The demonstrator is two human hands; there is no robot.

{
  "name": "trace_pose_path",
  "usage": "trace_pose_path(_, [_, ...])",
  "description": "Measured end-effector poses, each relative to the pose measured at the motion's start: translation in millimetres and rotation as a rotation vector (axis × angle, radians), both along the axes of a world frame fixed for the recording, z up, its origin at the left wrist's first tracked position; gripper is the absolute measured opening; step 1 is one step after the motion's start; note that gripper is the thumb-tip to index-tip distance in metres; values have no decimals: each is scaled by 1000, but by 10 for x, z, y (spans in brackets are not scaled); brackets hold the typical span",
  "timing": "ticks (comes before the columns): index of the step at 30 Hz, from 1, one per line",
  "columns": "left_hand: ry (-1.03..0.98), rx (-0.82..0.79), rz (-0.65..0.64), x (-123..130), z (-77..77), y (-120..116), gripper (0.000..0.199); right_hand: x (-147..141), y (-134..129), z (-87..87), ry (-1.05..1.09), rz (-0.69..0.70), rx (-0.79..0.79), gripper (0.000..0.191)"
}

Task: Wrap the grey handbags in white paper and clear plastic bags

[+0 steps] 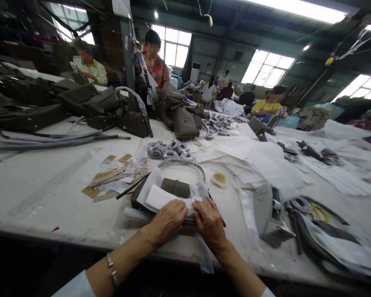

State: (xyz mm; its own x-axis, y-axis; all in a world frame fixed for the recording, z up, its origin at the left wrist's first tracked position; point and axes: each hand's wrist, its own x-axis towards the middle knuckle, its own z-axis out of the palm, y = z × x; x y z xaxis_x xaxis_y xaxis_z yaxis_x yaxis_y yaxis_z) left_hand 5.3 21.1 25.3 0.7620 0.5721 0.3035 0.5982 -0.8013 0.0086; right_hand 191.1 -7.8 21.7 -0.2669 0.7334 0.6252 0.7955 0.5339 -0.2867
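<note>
In front of me on the table lies a dark olive handbag (138, 196) with its handle (185, 162) wrapped in clear plastic and arched away from me. A folded white wrapping sheet (160, 199) covers much of its near side, and the olive flap (176, 187) shows above it. My left hand (171, 216) grips the sheet's near edge with bent fingers. Close beside it, my right hand (210, 220) has its fingers curled on the sheet's right end, where a clear plastic strip (198, 190) lies. The fingertips of both hands are partly hidden.
A tape dispenser (266, 216) and another wrapped bag (334, 239) stand to the right. Paper tags (111, 179) lie left, with coiled wrapped straps (170, 149) behind. A small dish (219, 178) sits near white sheets (250, 159). Olive bags (185, 123) and co-workers are beyond.
</note>
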Motion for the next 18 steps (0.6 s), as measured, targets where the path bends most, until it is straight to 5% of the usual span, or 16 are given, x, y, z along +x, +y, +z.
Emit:
trace_pose_path(5, [-305,-213,10,-81,119,23,55,5,16,21,93,8,-26,28])
trace_pose_path(14, [-227,-187,27,-12,-4,-20,49,2,-179,256,149,23,-115,10])
trace_pose_path(18, [-248,-145,3,-7,-82,-10,38,85,117,496,174,23,-215,22])
